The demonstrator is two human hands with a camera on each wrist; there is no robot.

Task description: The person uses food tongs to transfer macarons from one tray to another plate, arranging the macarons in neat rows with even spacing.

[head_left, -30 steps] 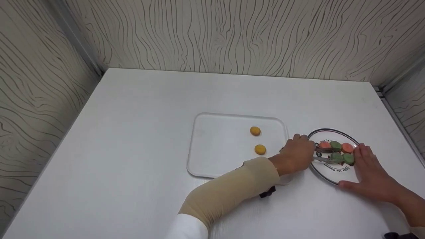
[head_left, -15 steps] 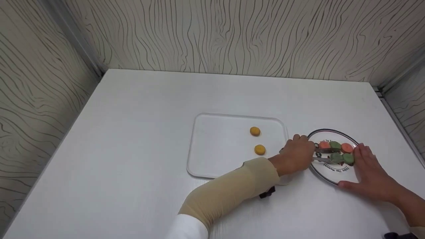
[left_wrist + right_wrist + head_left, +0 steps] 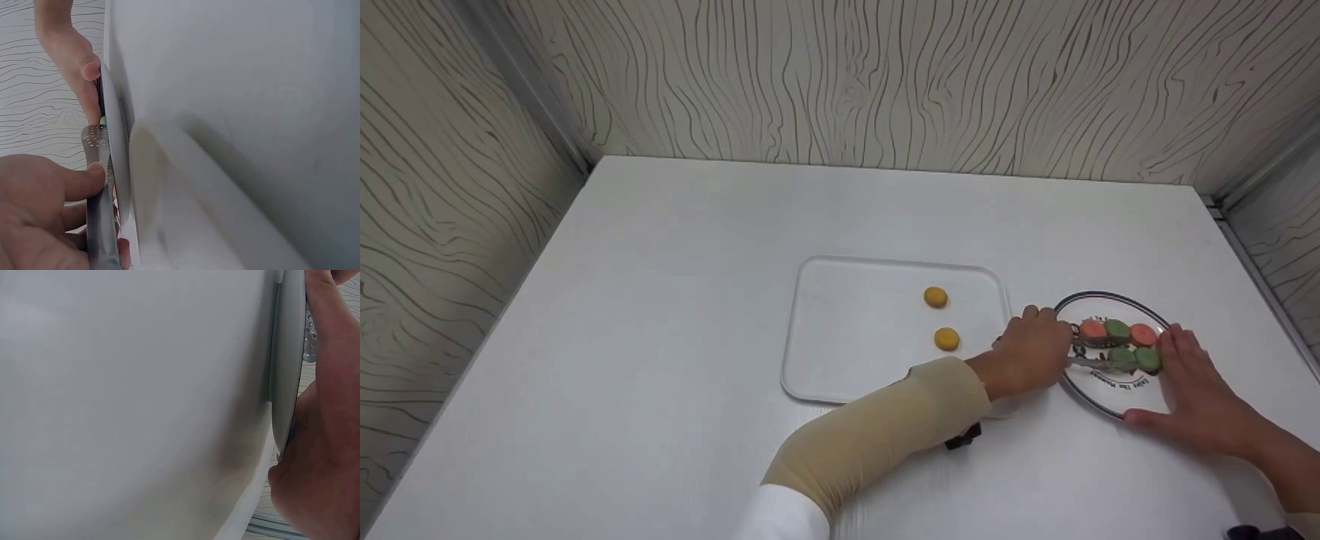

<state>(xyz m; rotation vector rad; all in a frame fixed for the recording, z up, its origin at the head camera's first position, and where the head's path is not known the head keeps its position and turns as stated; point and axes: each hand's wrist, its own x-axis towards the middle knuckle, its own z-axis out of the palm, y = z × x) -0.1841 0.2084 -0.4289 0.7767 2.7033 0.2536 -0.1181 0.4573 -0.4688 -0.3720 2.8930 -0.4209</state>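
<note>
My left hand [image 3: 1031, 349] grips metal tongs [image 3: 100, 169] with perforated ends, thumb along one arm. In the head view the two tong arms are spread over a white plate [image 3: 1099, 394] with a dark rim, reaching among the round macaron-like pieces. Pink pieces [image 3: 1144, 335] and green pieces [image 3: 1117, 330] sit in two rows there. One tong end lies by a green piece in the nearer row; whether it touches cannot be told. My right hand [image 3: 1207, 405] rests against the plate's right rim, fingers straight and thumb apart at the near edge.
Left of the plate lies a white rectangular tray [image 3: 847, 330], partly under my left forearm. It bears two yellow round pieces, one farther back [image 3: 936, 297] and one nearer [image 3: 947, 339]. The white table [image 3: 660, 300] meets patterned walls behind and at the left.
</note>
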